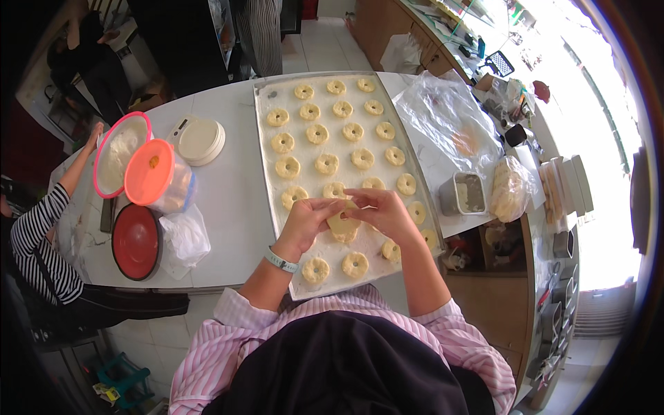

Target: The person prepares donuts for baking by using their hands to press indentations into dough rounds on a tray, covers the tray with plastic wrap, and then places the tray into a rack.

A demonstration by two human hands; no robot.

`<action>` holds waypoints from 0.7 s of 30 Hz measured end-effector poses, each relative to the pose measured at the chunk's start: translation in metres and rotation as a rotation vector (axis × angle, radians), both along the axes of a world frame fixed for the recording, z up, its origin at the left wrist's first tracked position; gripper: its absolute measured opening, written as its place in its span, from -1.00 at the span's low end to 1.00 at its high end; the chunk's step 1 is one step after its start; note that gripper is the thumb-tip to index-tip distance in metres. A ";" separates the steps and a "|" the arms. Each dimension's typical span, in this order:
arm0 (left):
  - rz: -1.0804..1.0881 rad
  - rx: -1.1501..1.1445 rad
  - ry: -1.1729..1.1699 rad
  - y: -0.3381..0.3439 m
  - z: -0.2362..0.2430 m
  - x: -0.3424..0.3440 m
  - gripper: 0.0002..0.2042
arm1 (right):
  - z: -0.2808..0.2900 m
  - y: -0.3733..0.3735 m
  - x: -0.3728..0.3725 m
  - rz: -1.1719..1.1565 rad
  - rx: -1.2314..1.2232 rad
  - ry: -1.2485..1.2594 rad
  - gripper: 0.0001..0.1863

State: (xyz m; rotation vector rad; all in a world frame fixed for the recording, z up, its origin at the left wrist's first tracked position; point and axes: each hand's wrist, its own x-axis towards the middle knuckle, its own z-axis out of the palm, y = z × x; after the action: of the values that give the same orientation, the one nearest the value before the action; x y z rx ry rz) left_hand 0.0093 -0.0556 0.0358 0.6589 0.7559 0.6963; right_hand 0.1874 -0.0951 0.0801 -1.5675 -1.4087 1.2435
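A ring of raw dough (340,227) hangs between my hands, above the near part of a big rectangular baking tray (266,90). My left hand (304,223) pinches its left side, and my right hand (389,213) grips it from the right, fingers at the hole. Rows of pale dough rings (327,164) lie spaced out on the tray's light, floury surface. My hands and forearms partly hide some rings in the nearer rows.
Left of the tray stand a white round kitchen scale (198,141), an orange-lidded tub (150,173), a pink-rimmed bowl (104,162) and a red bowl (137,242). Rightward are plastic sheeting (443,114) and a metal tin (462,195). Someone in a striped sleeve (41,221) touches the pink-rimmed bowl.
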 end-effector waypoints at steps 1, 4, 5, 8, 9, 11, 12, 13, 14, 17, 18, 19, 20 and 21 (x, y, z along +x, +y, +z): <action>-0.020 0.008 -0.007 0.001 -0.001 -0.001 -0.71 | -0.008 0.001 0.000 -0.008 0.015 0.077 -0.55; -0.048 0.009 0.029 0.008 0.001 -0.002 -0.68 | -0.030 0.010 0.002 0.002 -0.065 0.358 -0.54; -0.037 0.029 0.043 0.011 0.002 -0.003 -0.68 | -0.031 0.014 0.003 0.023 -0.182 0.484 -0.56; 0.113 0.156 0.139 0.022 0.003 -0.004 -0.67 | -0.037 0.034 0.003 -0.005 -0.342 0.633 -0.63; 0.235 0.241 0.208 0.023 0.003 -0.004 -0.66 | -0.041 0.042 0.003 -0.027 -0.366 0.646 -0.65; 0.424 0.297 0.254 0.026 0.003 -0.009 -0.67 | -0.051 0.065 0.008 -0.072 -0.438 0.779 -0.71; 0.484 0.275 0.228 0.029 0.004 -0.016 -0.68 | -0.057 0.080 0.011 -0.095 -0.469 0.847 -0.74; 0.550 0.253 0.202 0.030 0.002 -0.023 -0.69 | -0.064 0.099 0.012 -0.103 -0.469 0.885 -0.79; 0.604 0.240 0.210 0.030 -0.002 -0.030 -0.70 | -0.072 0.124 0.013 -0.105 -0.466 0.923 -0.83; 0.772 0.198 0.235 0.012 -0.022 -0.054 -0.73 | -0.079 0.214 -0.005 -0.060 -0.392 0.908 -0.91; 0.831 0.189 0.240 0.002 -0.024 -0.063 -0.75 | -0.083 0.249 -0.015 0.023 -0.362 0.776 -0.86; 0.890 0.159 0.271 -0.005 -0.026 -0.065 -0.76 | -0.075 0.296 -0.029 -0.046 -0.198 0.634 -0.81; 0.946 0.119 0.304 -0.018 -0.025 -0.068 -0.77 | -0.084 0.324 -0.038 -0.084 -0.196 0.651 -0.76; 0.997 0.100 0.326 -0.029 -0.026 -0.071 -0.78 | -0.100 0.353 -0.041 -0.033 -0.142 0.453 -0.68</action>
State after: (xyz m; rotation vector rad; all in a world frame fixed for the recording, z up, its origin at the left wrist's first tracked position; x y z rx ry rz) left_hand -0.0613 -0.0843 0.0101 0.4592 1.3784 1.5629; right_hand 0.1467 0.2576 -0.0200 -1.2822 -1.0192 1.5860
